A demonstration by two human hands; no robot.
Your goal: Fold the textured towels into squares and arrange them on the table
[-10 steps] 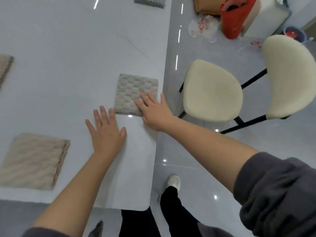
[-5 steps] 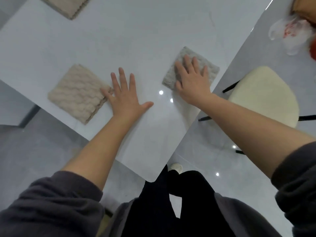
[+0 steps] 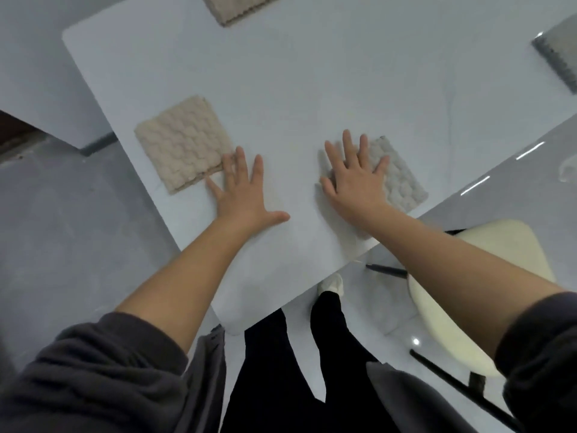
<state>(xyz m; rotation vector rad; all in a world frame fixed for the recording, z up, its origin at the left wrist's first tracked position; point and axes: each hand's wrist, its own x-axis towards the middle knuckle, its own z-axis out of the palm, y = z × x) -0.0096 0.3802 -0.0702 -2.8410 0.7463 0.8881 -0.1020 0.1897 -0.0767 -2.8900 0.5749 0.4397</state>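
The right hand [image 3: 356,179] had slid from the grey towel's [image 3: 402,182] near corner to lie flat across it. Its fingers were straight and spread and gripped nothing, pressing the folded square onto the white table [image 3: 312,73]. The left hand [image 3: 240,195], a second earlier on bare tabletop just left of the grey towel, had moved further left. It was equally flat and open, and its fingertips touched the folded beige towel [image 3: 184,142] (another beige towel [image 3: 237,7] and a darker grey towel [image 3: 559,57] lay well beyond). Both near squares looked folded, so probably only smoothing and aligning remained.
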